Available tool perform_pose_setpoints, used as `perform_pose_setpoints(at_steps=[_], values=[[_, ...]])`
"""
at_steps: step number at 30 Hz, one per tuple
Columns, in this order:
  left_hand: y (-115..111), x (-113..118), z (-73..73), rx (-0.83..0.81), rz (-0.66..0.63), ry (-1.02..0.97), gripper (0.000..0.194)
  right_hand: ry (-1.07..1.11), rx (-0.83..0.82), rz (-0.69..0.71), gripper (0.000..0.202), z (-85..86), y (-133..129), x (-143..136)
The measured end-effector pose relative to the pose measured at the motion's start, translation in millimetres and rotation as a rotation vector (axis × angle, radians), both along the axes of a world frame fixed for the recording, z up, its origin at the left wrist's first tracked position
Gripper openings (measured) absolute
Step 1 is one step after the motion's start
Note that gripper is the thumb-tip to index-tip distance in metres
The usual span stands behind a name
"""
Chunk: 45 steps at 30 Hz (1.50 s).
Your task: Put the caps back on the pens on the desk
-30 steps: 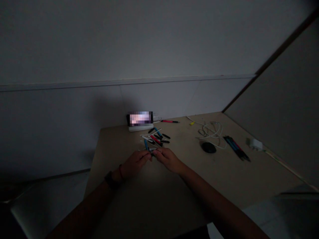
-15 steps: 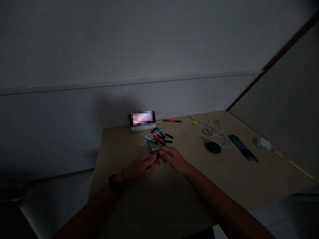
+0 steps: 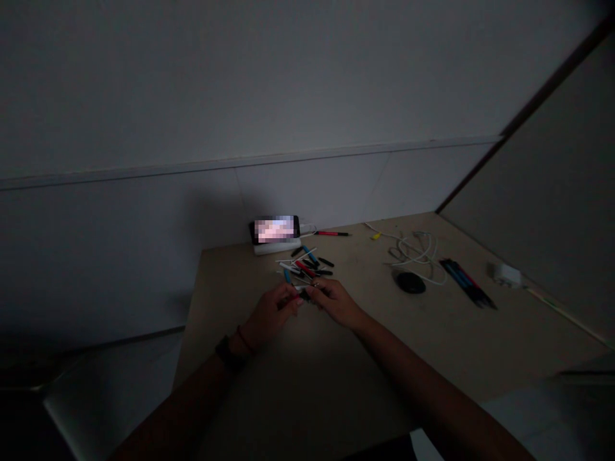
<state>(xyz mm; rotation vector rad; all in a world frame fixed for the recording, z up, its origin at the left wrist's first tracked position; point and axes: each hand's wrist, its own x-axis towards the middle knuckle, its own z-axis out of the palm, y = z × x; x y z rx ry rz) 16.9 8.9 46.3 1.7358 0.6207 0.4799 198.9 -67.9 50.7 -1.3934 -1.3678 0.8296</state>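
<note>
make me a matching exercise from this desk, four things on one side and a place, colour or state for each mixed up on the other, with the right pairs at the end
Things
1. phone
2. disc
3. small tag
4. pen part

Descriptions
A. yellow
B. between the left hand and the right hand, at their fingers
C. propped up, screen lit
D. black, lying flat

Right pairs
1-C, 2-D, 3-A, 4-B
</note>
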Motion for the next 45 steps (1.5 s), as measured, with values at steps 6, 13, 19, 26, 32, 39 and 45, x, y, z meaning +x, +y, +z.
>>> perform_pose_setpoints(at_steps=[6, 13, 19, 26, 32, 39, 45], values=[[2, -2, 0.5, 0.123, -0.024, 0.061, 0.026, -0.009, -0.002, 0.015, 0.056, -1.5, -1, -1], [2, -1, -0.3, 0.172, -0.060, 0.046, 0.026, -0.094, -0.037, 0.021, 0.059, -8.1, 2, 2], [1, 0, 1.9, 0.198, -0.074, 0.035, 0.025, -0.155, -0.059, 0.024, 0.059, -13.9, 3, 4], [2, 0, -2.9, 0.201, -0.077, 0.047, 0.022, -0.179, -0.051, 0.024, 0.056, -13.9, 3, 4], [2, -1, -3.6, 0.211, -0.085, 0.060, 0.021, -0.177, -0.045, 0.035, 0.054, -13.7, 3, 5], [2, -1, -3.0, 0.216, -0.098, 0.064, 0.022, -0.189, -0.033, 0.026, 0.056, -14.7, 3, 4], [0, -1, -0.1, 0.230, -0.097, 0.067, 0.022, -0.178, -0.078, 0.035, 0.056, -15.6, 2, 6]])
